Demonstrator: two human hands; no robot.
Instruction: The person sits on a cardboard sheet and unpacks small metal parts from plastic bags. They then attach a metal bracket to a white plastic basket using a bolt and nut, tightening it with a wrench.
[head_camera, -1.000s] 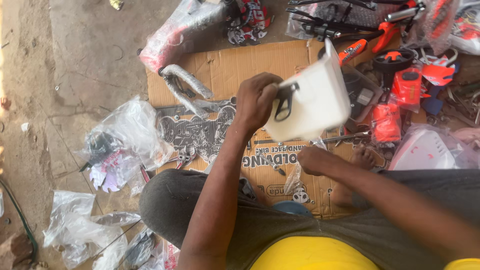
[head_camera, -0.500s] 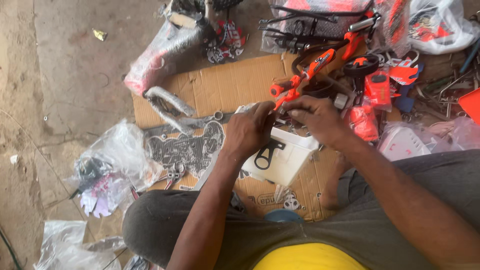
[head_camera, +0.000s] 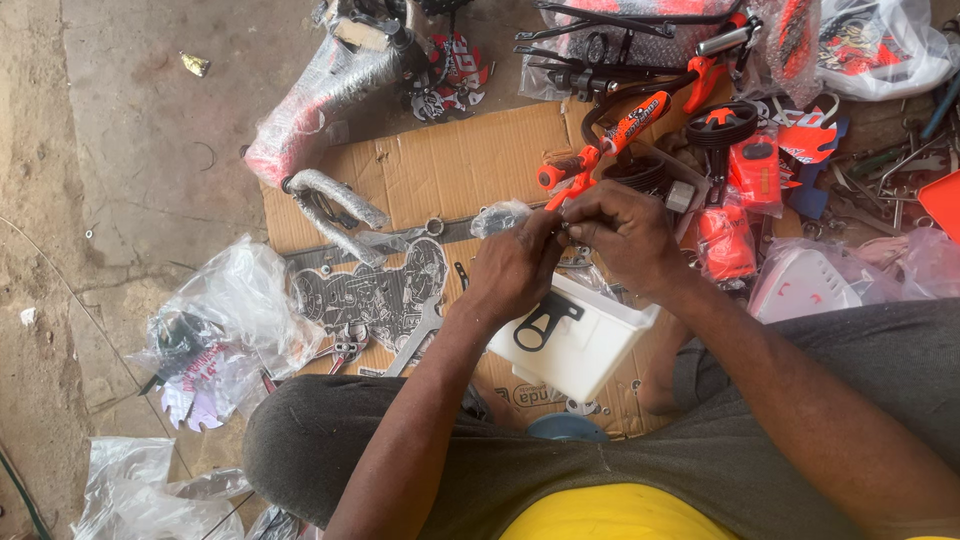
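Since a second ago, the white plastic box (head_camera: 575, 345) has come down from in front of the camera, where the left hand held it raised, and now rests low against the person's lap on the flattened cardboard (head_camera: 440, 170) spread over the concrete floor (head_camera: 130, 150). Both hands have met above its far edge. The left hand (head_camera: 512, 272) is curled, its fingertips pressed toward the right hand (head_camera: 620, 235), and the two pinch some small part between them; that part is too small and too covered by fingers to make out. A black bracket with a ring end (head_camera: 545, 320) lies against the box's near face, just below the left wrist.

Just beyond the hands an orange handlebar grip (head_camera: 565, 170) and a black-and-orange padded bar (head_camera: 635, 120) point in from the upper right. A small clear bag (head_camera: 498, 215) lies just left of the fingertips. Further left on the cardboard lie a printed chain guard (head_camera: 370, 290) and a wrapped silver fork (head_camera: 335, 205), with a flat spanner (head_camera: 415, 335) close by the left forearm. Crumpled plastic bags (head_camera: 225, 320) sit on the floor at left, orange wrapped parts (head_camera: 725, 240) at right.
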